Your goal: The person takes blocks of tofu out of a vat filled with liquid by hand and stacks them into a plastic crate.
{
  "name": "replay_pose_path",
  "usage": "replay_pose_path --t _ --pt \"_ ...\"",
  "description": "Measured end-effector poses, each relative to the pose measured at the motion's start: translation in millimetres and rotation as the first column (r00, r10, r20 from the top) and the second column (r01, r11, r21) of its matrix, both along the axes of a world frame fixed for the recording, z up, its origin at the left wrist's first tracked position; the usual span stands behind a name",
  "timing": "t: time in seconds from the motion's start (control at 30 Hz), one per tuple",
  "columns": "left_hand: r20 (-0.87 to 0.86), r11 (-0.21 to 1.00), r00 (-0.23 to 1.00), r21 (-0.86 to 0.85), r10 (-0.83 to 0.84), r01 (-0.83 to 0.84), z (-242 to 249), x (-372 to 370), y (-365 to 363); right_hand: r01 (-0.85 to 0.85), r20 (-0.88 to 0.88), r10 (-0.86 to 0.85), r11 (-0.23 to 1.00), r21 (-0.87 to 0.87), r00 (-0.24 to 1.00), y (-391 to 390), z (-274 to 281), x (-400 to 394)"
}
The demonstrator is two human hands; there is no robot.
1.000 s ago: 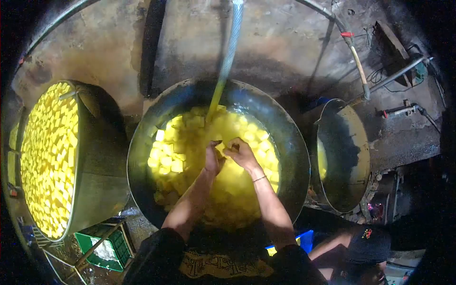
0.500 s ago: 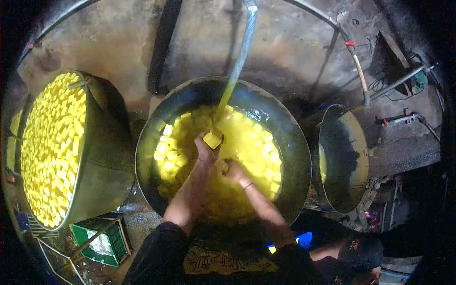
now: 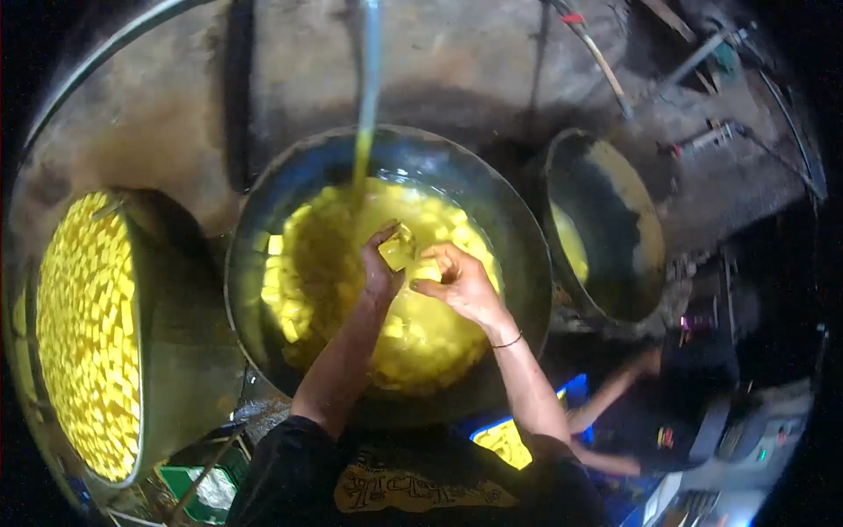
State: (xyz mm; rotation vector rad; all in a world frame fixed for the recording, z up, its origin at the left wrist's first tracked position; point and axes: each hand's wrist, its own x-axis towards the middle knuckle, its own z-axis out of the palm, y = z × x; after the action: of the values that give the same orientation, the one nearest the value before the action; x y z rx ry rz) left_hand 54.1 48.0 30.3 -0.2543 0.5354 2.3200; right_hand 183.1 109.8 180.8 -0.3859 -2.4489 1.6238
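Observation:
Yellow blocks (image 3: 283, 303) lie in yellow liquid inside a wide dark pan (image 3: 527, 263) in the middle of the view. Above the liquid, my left hand (image 3: 382, 263) is closed around a yellow block (image 3: 395, 253). Just to its right, my right hand (image 3: 461, 285) pinches another yellow block (image 3: 427, 270) between thumb and fingers. The two blocks are close together; whether they touch is unclear. A pale blue hose (image 3: 370, 79) hangs down into the pan behind my left hand.
On the left stands a large vat (image 3: 176, 325) full of yellow blocks. A second dark pan (image 3: 615, 228) is at the right. A green crate (image 3: 184, 480) stands lower left. A blue crate (image 3: 575, 391) with yellow pieces and another person (image 3: 676, 395) are lower right.
My right hand has risen from the liquid and now shows a block in its fingers. The whole view has shifted, exposing more of the blue crate and the other person.

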Motion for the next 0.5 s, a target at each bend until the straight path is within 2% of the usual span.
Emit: replay_pose_path --t 0.07,0.13,0.17,0.2,0.27,0.3,0.33,0.37,0.4,0.43,0.47,0.5 --pt "-0.072 0.987 0.986 0.033 -0.153 0.155 15 25 20 0.037 -0.020 -0.033 0.968 0.247 0.999 4 24 18" --pt "-0.090 0.973 0.973 0.066 -0.214 0.220 44 65 39 0.176 -0.233 -0.053 0.818 0.548 0.971 25 17 35" --pt "-0.137 0.932 0.945 0.174 -0.296 0.317 59 84 49 0.188 -0.082 -0.171 0.810 0.555 0.982 30 33 48" --pt "-0.185 0.870 0.911 0.277 -0.369 0.408 69 101 58 0.227 -0.124 -0.191 0.813 0.536 0.974 41 27 66" --pt "-0.221 0.808 0.824 0.184 -0.521 0.560 66 138 80 0.184 -0.024 -0.198 0.851 0.491 0.980 56 28 111" --pt "-0.193 0.800 0.824 0.201 -0.533 0.565 86 164 81 0.093 0.029 -0.113 0.916 0.390 0.993 65 30 138" --pt "-0.158 0.792 0.822 0.220 -0.547 0.570 113 195 79 0.192 -0.117 -0.165 0.940 0.281 0.979 65 35 166" --pt "-0.063 0.853 0.851 -0.020 -0.522 0.522 157 232 72 0.236 -0.056 -0.230 0.961 0.147 0.972 60 49 198" --pt "-0.043 0.821 0.820 -0.028 -0.571 0.570 171 263 73 0.282 0.004 -0.282 0.959 0.012 0.959 57 59 231" --pt "-0.059 0.717 0.716 -0.110 -0.696 0.688 179 289 74 0.370 -0.096 -0.373 0.928 -0.041 0.923 53 52 266" --pt "-0.035 0.619 0.623 -0.180 -0.781 0.765 172 320 79 0.468 -0.096 -0.478 0.877 -0.114 0.873 45 46 303" --pt "-0.008 0.505 0.518 -0.238 -0.855 0.830 166 351 84 0.572 -0.006 -0.592 0.783 -0.245 0.806 32 51 333"
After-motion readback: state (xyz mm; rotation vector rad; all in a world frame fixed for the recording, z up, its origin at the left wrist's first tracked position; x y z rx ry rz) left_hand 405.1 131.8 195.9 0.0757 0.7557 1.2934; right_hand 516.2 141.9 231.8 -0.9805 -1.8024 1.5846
